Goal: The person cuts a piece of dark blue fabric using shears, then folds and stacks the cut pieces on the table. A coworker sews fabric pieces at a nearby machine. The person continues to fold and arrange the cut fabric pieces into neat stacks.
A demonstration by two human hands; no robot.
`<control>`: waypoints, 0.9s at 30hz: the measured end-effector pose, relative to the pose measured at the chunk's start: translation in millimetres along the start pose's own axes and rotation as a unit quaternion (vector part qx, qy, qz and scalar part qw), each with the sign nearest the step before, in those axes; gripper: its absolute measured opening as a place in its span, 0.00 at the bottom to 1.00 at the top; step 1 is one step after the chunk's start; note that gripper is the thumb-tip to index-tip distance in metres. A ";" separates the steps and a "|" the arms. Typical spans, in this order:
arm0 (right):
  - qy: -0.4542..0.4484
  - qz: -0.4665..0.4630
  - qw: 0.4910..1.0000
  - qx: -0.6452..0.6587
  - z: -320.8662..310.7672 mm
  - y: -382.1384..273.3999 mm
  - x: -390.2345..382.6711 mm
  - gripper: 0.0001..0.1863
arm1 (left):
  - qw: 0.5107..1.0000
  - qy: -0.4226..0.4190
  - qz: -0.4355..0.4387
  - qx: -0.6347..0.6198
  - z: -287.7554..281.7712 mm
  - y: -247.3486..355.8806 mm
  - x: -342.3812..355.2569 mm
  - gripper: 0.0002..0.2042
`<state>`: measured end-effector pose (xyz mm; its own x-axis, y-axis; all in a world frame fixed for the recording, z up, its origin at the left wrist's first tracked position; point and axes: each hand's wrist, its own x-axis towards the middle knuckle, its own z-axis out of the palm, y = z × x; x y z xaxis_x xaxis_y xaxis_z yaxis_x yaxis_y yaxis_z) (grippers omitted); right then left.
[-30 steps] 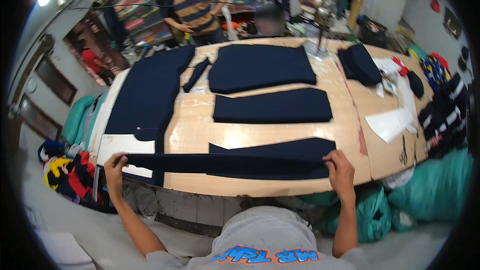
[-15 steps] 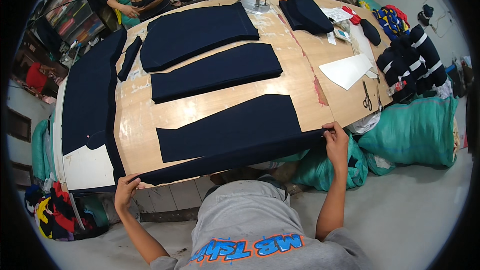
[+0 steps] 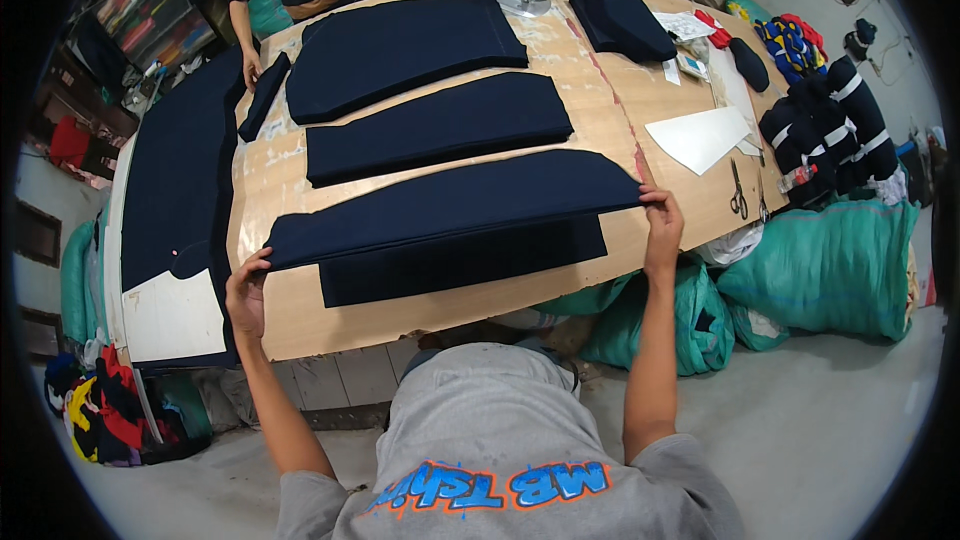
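Observation:
A long navy fabric panel (image 3: 450,195) is stretched between my two hands. My left hand (image 3: 247,297) pinches its left corner, and my right hand (image 3: 661,228) grips its right end. Partly covered by this panel, another navy fabric piece (image 3: 460,268) lies flat on the wooden table (image 3: 300,328). Just beyond sits a thick stack of cut navy fabric (image 3: 440,125), with a larger navy stack (image 3: 405,50) farther away.
A co-worker's hand (image 3: 251,72) is beside a narrow navy stack (image 3: 264,98). Layered navy cloth (image 3: 180,170) and a white pattern sheet (image 3: 175,318) cover the left end. Scissors (image 3: 738,192), white paper (image 3: 698,138) and a cutting machine (image 3: 524,0) are rightward; green sacks (image 3: 820,265) stand beyond the edge.
Both my hands have moved away from my body, carrying the fabric panel from the table's near edge over the lying piece. The co-worker's hand has reached down to the narrow stack.

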<state>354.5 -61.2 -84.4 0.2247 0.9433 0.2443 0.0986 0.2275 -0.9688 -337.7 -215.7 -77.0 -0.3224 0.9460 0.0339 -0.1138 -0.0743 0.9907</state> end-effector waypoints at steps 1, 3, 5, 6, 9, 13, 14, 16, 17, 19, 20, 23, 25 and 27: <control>0.001 0.020 1.000 0.023 1.8 20.6 -6.5 0.10 | 0.999 0.019 -0.020 0.018 1.7 -11.1 -2.0 0.18; 0.046 0.091 0.989 0.105 16.3 68.9 -24.2 0.08 | 0.997 0.040 -0.039 0.048 -5.8 -54.7 -5.7 0.16; 0.071 0.175 0.980 0.056 16.3 121.5 -39.0 0.08 | 0.984 0.065 -0.107 0.123 13.3 -92.9 -7.2 0.13; 0.074 0.185 0.979 0.033 17.7 144.6 -45.5 0.09 | 0.980 0.054 -0.110 0.157 16.8 -110.8 -11.7 0.13; 0.088 0.208 0.974 -0.032 23.7 179.4 -60.4 0.12 | 0.964 0.072 -0.158 0.199 19.8 -146.9 -24.0 0.17; 0.112 0.219 0.963 -0.109 36.7 169.2 -66.1 0.21 | 0.962 0.140 -0.184 0.146 23.7 -160.9 -35.0 0.27; 0.130 0.234 0.958 -0.100 40.6 166.1 -64.5 0.23 | 0.958 0.158 -0.183 0.158 19.1 -166.6 -37.9 0.29; 0.150 0.249 0.953 -0.086 36.1 168.5 -61.1 0.29 | 0.952 0.188 -0.198 0.135 15.6 -174.9 -39.0 0.31; 0.154 0.275 0.946 -0.073 33.3 168.9 -57.0 0.29 | 0.949 0.206 -0.214 0.103 17.3 -176.5 -38.5 0.31; 0.159 0.327 0.931 -0.045 34.4 167.5 -49.7 0.28 | 0.939 0.233 -0.249 0.052 16.0 -176.9 -36.0 0.32; 0.175 0.341 0.923 -0.044 36.6 164.6 -48.2 0.28 | 0.932 0.241 -0.269 0.032 13.5 -176.1 -34.2 0.33; 0.188 0.384 0.904 -0.010 29.8 168.6 -43.5 0.29 | 0.926 0.214 -0.310 -0.019 -0.4 -177.0 -30.4 0.34; 0.177 0.431 0.885 0.013 22.2 175.2 -37.6 0.27 | 0.922 0.183 -0.340 -0.031 -7.8 -177.6 -28.5 0.31; 0.158 0.491 0.856 0.014 20.1 177.9 -32.5 0.26 | 0.911 0.156 -0.380 -0.023 -9.7 -176.6 -25.3 0.26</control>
<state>345.2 -46.5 -265.5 0.4371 0.5714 -0.6946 -0.3097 -0.6294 -0.7127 -318.6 -229.6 -254.1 -0.3853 0.5945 -0.7058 -0.4535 0.5441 0.7059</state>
